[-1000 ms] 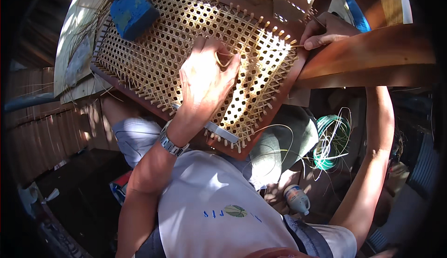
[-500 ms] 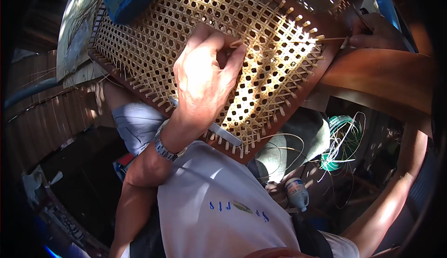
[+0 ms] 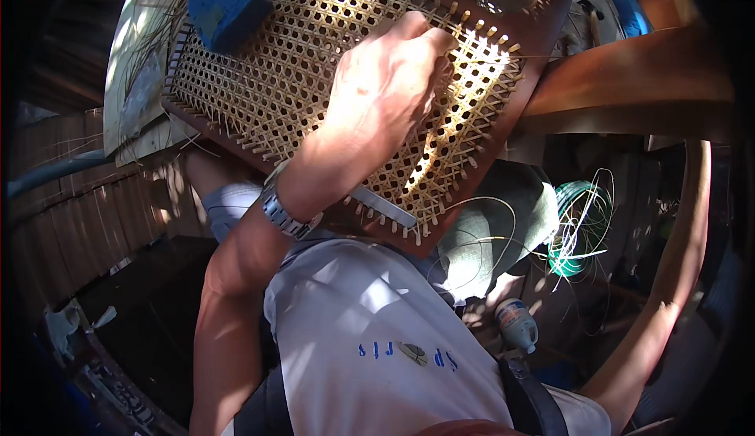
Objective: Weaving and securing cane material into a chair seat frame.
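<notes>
My left hand, a metal watch on its wrist, rests over a woven cane panel set in a brown wooden frame. Its fingers are curled together near the panel's right part; the fingertips and whatever they pinch are hidden. Pale pegs stand in the holes along the frame's edge. From the panel's right corner a thin strand runs off to the right. My right forearm rises behind a curved wooden part; beyond it, a blurred shape may be my right hand, fingers indistinct.
A blue block lies on the panel's far left. Partly under my left forearm is a flat metal strip at the near edge. To the right, coiled cane strands sit in a green container, with a white bottle below.
My left hand has moved right and away from me across the panel. My right hand has left its place beside the panel's right corner. The panel has shifted slightly in view.
</notes>
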Tool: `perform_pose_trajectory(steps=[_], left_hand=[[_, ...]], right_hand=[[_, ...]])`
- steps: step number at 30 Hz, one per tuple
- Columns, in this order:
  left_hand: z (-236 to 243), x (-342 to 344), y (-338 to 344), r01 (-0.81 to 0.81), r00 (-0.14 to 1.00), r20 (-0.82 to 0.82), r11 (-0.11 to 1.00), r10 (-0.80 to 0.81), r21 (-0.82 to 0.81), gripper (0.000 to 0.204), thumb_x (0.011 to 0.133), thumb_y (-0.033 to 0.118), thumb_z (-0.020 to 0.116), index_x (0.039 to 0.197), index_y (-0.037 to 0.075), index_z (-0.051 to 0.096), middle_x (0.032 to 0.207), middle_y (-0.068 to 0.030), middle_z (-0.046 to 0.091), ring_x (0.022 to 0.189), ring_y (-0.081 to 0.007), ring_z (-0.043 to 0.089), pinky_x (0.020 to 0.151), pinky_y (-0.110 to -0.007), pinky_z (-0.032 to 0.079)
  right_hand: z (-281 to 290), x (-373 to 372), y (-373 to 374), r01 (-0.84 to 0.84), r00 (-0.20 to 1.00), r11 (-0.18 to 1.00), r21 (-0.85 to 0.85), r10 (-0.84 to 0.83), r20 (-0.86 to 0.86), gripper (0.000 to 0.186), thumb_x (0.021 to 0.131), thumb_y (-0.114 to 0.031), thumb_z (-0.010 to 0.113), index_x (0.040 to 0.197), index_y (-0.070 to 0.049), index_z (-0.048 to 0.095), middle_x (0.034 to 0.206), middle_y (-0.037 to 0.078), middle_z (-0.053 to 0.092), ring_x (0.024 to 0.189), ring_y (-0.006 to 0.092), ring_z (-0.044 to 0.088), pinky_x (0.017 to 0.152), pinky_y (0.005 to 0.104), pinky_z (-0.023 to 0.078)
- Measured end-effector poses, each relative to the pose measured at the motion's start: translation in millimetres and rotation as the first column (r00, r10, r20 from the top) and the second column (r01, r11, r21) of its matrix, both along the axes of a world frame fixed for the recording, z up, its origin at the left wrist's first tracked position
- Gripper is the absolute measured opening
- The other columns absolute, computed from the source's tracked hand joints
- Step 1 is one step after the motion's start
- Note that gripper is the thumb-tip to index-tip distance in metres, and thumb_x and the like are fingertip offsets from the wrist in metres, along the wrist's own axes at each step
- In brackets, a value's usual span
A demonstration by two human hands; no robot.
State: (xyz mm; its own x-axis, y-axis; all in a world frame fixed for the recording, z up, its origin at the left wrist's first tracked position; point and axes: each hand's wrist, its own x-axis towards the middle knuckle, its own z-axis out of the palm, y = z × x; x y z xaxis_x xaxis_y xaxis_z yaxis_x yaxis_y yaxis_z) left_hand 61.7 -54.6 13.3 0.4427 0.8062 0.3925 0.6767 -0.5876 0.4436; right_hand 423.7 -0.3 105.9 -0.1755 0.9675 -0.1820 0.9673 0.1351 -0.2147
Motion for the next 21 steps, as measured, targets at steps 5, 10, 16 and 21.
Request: perform_pose_trajectory(steps=[5,10,16,21], left_hand=[[-12.2,41.5,40.5,0.307,0.909,0.144,0.863,-0.391,0.401,0.022,0.081,0.005,0.07,0.102,0.006,0.065,0.097,-0.0105,0.063,0.085,-0.0316,0.062,0.071,-0.041,0.052],[11.2,37.4,45.3,0.459,0.779,0.536,0.878,-0.326,-0.133,0.018,0.084,0.019,0.074,0.09,0.002,0.067,0.081,-0.0072,0.068,0.077,-0.0217,0.068,0.073,-0.034,0.054],[23.4,2.6,49.8,0.45,0.735,0.678,0.736,0.016,-0.505,0.03,0.092,0.033,0.071,0.1,0.005,0.073,0.071,0.0004,0.059,0.065,-0.0036,0.05,0.06,-0.022,0.04],[-4.2,-4.4,48.5,0.508,0.709,0.694,0.593,0.124,-0.625,0.026,0.092,0.032,0.07,0.096,0.006,0.07,0.062,0.0076,0.053,0.054,-0.0004,0.044,0.051,-0.017,0.036]], right_hand=[[32.0,56.2,-44.0,0.27,0.926,0.945,0.184,-0.307,0.22,0.031,0.099,-0.029,0.054,0.103,0.0,0.065,0.075,0.01,0.056,0.068,0.0168,0.054,0.065,0.0316,0.046],[41.8,29.8,-102.8,0.466,0.872,0.884,0.037,-0.466,0.15,0.034,0.102,-0.03,0.049,0.106,0.0,0.064,0.074,0.012,0.054,0.067,0.0182,0.052,0.065,0.0326,0.045],[26.1,-85.9,-184.2,0.286,0.907,0.958,-0.027,-0.279,-0.315,0.024,0.1,-0.023,0.057,0.095,0.0,0.058,0.068,-0.001,0.045,0.065,0.0079,0.04,0.059,0.0258,0.037],[-3.8,-153.7,-166.5,0.087,0.969,0.939,0.333,-0.003,-0.245,0.017,0.095,-0.016,0.062,0.094,0.0,0.057,0.079,0.014,0.056,0.07,0.0268,0.057,0.065,0.0355,0.046]])
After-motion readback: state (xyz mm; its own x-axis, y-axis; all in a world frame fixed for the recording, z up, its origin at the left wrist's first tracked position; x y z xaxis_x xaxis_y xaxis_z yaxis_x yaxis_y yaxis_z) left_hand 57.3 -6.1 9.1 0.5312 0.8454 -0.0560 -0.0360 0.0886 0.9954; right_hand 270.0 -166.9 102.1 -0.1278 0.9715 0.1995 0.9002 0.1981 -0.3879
